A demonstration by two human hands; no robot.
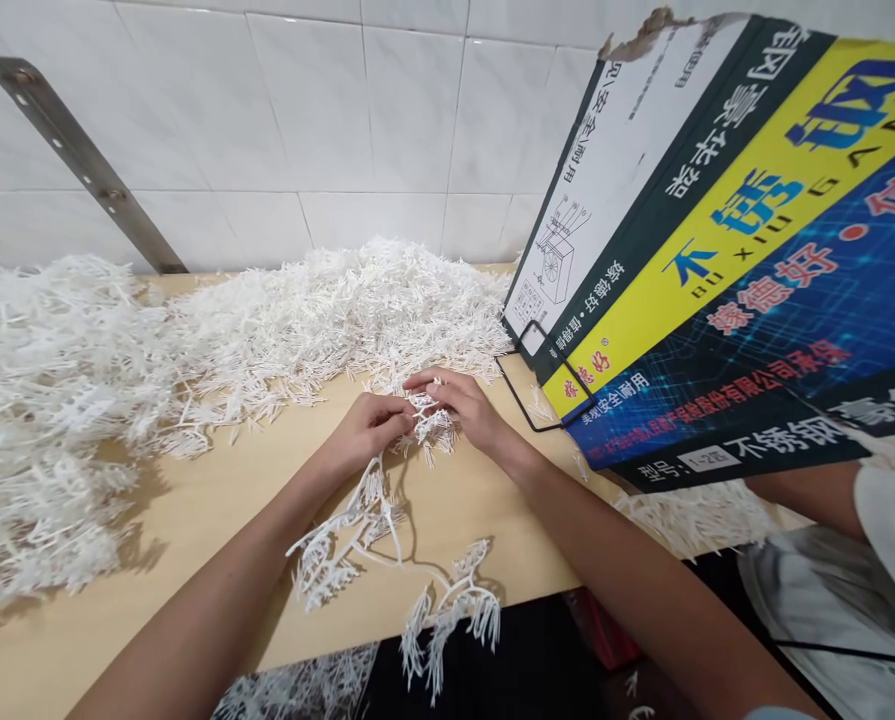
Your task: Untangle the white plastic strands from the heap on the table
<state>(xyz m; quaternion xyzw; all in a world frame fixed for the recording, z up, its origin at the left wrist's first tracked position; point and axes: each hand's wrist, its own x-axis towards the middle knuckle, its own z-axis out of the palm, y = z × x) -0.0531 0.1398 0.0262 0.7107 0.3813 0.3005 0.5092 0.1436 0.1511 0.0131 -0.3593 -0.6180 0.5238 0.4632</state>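
Note:
My left hand [378, 428] pinches a white artificial branch [372, 500] with fine, thread-like twigs, just above the table. Close beside it, my right hand [468, 408] has its fingers curled around a tufted white sprig [433, 430]; the fingertips partly cover the join between the two. From my hands the branch trails down toward me, and its forked end tufts [454, 610] hang over the table's front edge. Behind my hands lies a big heap of similar white sprigs [372, 300].
Another pile of white sprigs [42, 400] covers the table's left side. A large printed cardboard box [687, 270] leans at the right by a black wire stand [541, 425]. A person's sleeve [893, 530] shows beyond it. A white tiled wall [304, 110] stands behind the wooden table [214, 540].

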